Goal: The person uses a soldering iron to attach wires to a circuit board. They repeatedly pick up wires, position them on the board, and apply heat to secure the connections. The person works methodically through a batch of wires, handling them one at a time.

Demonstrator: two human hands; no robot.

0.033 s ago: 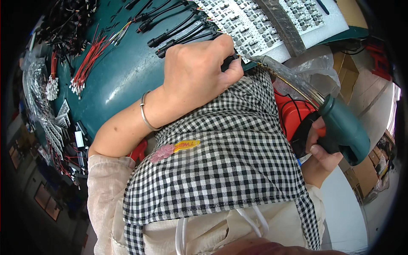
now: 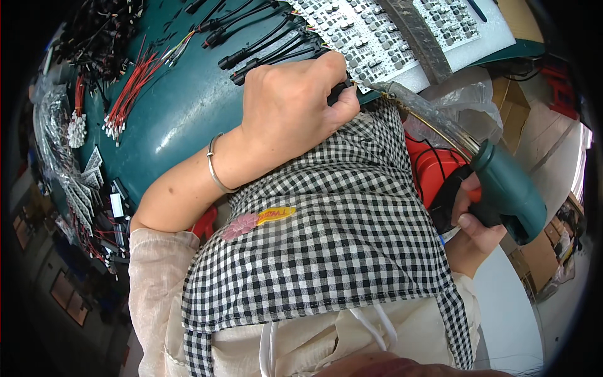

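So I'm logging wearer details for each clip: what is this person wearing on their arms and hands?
Both hands are bare, with no gloves. The left hand has a thin silver bangle at the wrist, and that forearm is bare up to a loose pale beige sleeve near the elbow. The right hand shows no ring or band; its wrist is mostly hidden by a black-and-white checked apron.

Far from me, a teal worktable [image 2: 188,107] is carrying bundles of red wires [image 2: 129,85] at left and a row of black cable connectors [image 2: 264,38] at centre. A white panel of small grey components [image 2: 377,31] is lying far right. A black-and-white checked apron [image 2: 339,239] is covering my lap, bearing a pink flower patch [image 2: 239,226]. A red crate [image 2: 433,169] is sitting at right.
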